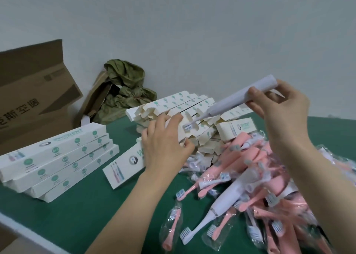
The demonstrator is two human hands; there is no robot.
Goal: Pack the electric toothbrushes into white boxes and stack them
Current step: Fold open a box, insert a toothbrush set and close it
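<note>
My right hand [279,109] grips a white electric toothbrush [237,97] by its handle end, held in the air with the brush head pointing down-left over a heap of empty white boxes [192,103]. My left hand [163,142] grips the open end of one white box [185,132] in that heap, thumb underneath. The brush head hangs just in front of that box's open flap. A stack of closed white boxes [57,157] lies at the left on the green table [86,205]. A pile of pink and white toothbrushes [250,186] in clear wrappers fills the right.
Another white box [125,169] lies flat under my left wrist. A brown cardboard carton [32,99] stands at the far left. Crumpled green wrapping [125,88] and torn cardboard lean against the wall behind. The table's front edge [23,228] runs across the lower left.
</note>
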